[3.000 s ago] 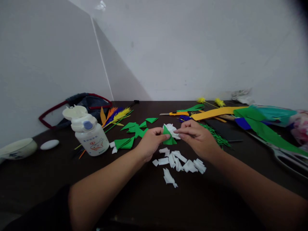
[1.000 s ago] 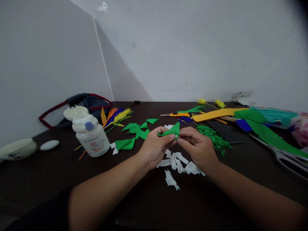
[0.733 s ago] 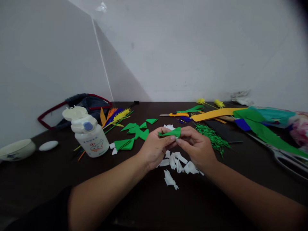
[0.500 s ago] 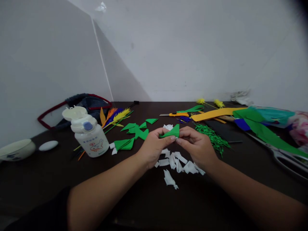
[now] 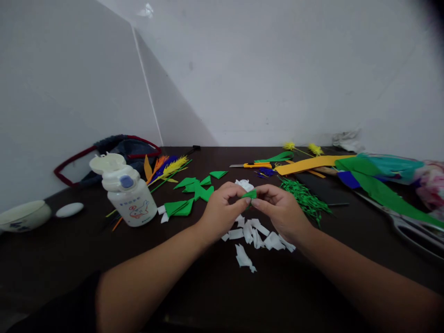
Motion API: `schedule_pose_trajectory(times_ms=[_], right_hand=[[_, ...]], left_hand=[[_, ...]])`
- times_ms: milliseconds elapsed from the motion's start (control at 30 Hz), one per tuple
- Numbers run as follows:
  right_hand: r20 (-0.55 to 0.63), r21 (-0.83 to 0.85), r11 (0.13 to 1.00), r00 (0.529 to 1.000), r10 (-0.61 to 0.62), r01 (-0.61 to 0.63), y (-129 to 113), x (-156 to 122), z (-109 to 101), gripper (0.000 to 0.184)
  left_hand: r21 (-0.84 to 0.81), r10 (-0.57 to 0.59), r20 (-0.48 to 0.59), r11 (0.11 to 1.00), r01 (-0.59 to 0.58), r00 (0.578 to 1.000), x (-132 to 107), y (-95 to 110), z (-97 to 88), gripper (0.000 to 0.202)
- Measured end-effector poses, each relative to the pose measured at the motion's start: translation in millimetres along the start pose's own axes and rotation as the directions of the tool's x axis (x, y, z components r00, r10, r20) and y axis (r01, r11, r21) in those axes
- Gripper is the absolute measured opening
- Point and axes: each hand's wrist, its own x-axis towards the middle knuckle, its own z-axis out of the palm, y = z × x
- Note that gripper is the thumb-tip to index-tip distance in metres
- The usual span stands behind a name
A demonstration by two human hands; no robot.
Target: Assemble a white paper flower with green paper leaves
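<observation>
Over the middle of the dark table, my left hand and my right hand meet, both pinching a small folded green paper piece. Only its top edge shows between the fingertips. Several white paper scraps lie just below the hands, and a crumpled white piece sits just behind them. More folded green triangles lie to the left.
A white glue bottle stands at left, with a bowl and a white oval lid beyond it. Feather-like stems, a yellow utility knife, shredded green paper, coloured paper strips and scissors lie around.
The green piece, earlier held up as an open triangle, is now folded down and mostly hidden between my fingers. Both hands stayed in about the same place.
</observation>
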Motion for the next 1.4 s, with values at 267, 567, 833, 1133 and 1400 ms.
schedule_pose_trajectory(times_ms=[267, 567, 833, 1133, 1400], right_hand=[[0.028, -0.284, 0.954, 0.995, -0.095, 0.099, -10, 1, -6, 0.011], [-0.038, -0.374, 0.927, 0.999, -0.021, 0.005, -9, 2, -7, 0.008], [-0.056, 0.005, 0.995, 0.994, 0.098, -0.098, -3, 2, -6, 0.010], [0.052, 0.400, 0.896, 0.981, 0.187, -0.192, -7, 1, 2, 0.020], [0.085, 0.570, 0.787, 0.970, 0.228, -0.235, -10, -4, 14, 0.021]], left_hand=[[0.144, 0.069, -0.013, 0.987, -0.066, 0.998, -1, -3, 1.6, 0.013], [0.318, 0.136, 0.028, 0.938, -0.138, 0.990, -1, -5, 3.9, 0.008], [0.255, 0.122, 0.047, 0.958, -0.130, 0.991, -1, -8, 5.3, 0.009], [0.107, 0.092, 0.129, 0.989, -0.106, 0.987, -1, -1, 5.3, 0.011], [0.018, 0.054, 0.097, 0.998, -0.056, 0.994, -2, 1, 8.4, 0.010]])
